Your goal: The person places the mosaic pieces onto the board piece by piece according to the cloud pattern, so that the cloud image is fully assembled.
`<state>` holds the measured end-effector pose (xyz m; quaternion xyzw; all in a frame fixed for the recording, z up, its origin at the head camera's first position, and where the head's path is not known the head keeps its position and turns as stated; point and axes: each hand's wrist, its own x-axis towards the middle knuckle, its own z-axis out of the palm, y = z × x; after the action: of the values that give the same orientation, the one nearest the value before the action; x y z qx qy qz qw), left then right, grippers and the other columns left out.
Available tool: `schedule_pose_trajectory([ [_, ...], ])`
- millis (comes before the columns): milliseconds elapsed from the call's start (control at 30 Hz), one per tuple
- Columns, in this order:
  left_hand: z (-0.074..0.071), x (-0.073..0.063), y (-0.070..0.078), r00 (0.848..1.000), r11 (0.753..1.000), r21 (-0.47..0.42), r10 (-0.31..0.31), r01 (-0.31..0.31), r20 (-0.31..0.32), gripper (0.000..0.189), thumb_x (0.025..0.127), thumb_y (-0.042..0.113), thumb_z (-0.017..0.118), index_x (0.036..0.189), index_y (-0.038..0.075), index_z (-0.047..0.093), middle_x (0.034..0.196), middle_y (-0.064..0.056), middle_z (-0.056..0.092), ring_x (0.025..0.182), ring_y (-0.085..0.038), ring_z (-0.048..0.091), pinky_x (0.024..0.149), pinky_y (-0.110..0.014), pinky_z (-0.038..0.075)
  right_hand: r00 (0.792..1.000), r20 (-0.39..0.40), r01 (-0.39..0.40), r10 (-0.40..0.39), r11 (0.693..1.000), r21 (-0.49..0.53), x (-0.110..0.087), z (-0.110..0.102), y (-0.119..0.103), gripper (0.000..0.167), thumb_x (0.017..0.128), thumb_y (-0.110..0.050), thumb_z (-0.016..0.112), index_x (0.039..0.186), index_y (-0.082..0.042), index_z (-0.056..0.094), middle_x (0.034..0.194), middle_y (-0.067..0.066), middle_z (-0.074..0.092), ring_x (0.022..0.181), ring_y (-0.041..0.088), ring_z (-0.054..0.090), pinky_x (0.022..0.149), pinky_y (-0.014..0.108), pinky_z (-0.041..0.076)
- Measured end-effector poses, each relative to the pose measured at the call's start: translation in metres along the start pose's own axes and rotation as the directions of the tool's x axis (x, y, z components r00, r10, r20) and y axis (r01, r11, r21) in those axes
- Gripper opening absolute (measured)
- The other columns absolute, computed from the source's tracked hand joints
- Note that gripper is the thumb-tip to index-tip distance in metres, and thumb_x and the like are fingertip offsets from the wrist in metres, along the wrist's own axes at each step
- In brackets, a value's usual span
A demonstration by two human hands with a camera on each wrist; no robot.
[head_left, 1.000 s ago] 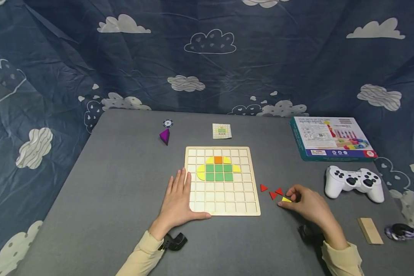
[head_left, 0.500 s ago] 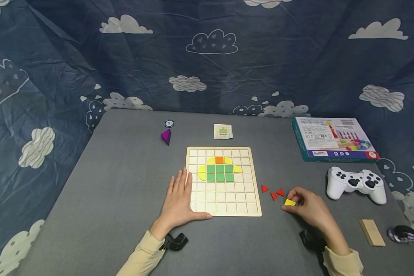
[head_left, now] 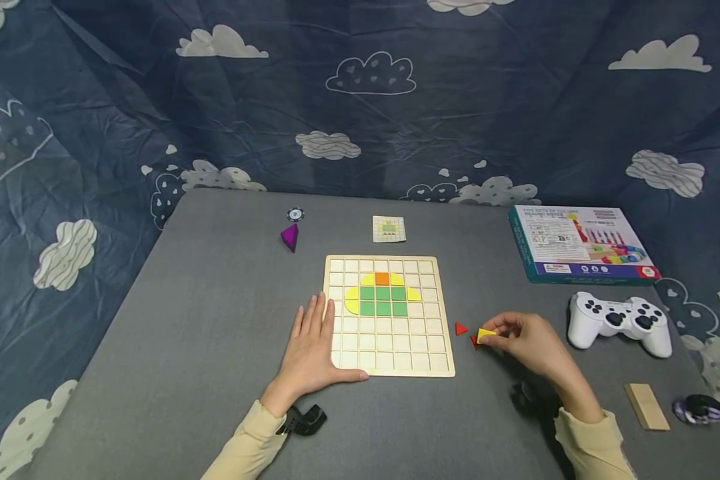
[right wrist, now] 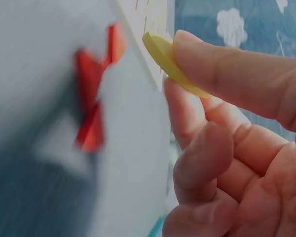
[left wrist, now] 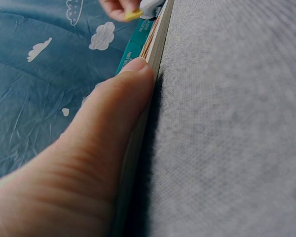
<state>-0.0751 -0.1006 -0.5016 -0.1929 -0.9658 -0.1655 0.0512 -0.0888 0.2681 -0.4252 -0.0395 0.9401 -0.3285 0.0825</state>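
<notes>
My right hand (head_left: 534, 343) pinches a yellow quarter-circle tile (head_left: 485, 335) between thumb and fingers, above the table right of the wooden grid board (head_left: 392, 361). Its curved edge shows in the right wrist view, where the yellow tile (right wrist: 163, 55) is held clear of the table. Several red triangle tiles (head_left: 461, 329) lie near that hand, partly hidden by it in the head view. My left hand (head_left: 306, 357) rests with straight fingers at the board's left edge, thumb along the front edge. On the board, green square tiles (head_left: 383, 308) sit with yellow tiles (head_left: 351, 300) and an orange square (head_left: 382, 279).
Behind the board lies a pattern card (head_left: 389, 229). A purple pyramid-like piece (head_left: 290, 237) and a round chip (head_left: 295, 215) are at back left. To the right are a box (head_left: 582, 243), a game controller (head_left: 619, 321), a wooden block (head_left: 647, 407) and a dark-and-purple object (head_left: 703, 407).
My right hand has lifted the yellow tile from the table and carried it left and slightly away from me, over the red triangles. The left hand stays in place at the board.
</notes>
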Motion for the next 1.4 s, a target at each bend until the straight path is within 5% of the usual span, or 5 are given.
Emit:
schedule_pose_trajectory([
  [500,0.001,0.000,0.000,1.000,1.000,-0.006,0.000,0.000,0.001,0.137,0.056,0.085,0.061,0.148,-0.007,0.017,0.154,-0.025,0.010,0.142,-0.035,0.005,0.112,-0.048,0.004,0.993,0.075,0.085,-0.091,0.992,0.090,0.065,0.043,-0.047,0.009,0.079,-0.012,0.078,0.082,-0.006,0.071,0.071,0.001,0.058,0.059,0.017,0.045,0.050,0.027,0.034],
  [1400,0.001,0.000,-0.001,1.000,1.000,0.005,0.001,-0.001,0.001,0.137,0.056,0.086,0.060,0.148,-0.007,0.018,0.154,-0.025,0.011,0.142,-0.034,0.005,0.112,-0.048,0.004,0.993,0.071,0.098,-0.097,0.995,-0.006,0.076,0.060,-0.060,0.010,0.079,-0.013,0.076,0.077,-0.009,0.068,0.067,-0.002,0.059,0.061,0.016,0.051,0.058,0.031,0.039],
])
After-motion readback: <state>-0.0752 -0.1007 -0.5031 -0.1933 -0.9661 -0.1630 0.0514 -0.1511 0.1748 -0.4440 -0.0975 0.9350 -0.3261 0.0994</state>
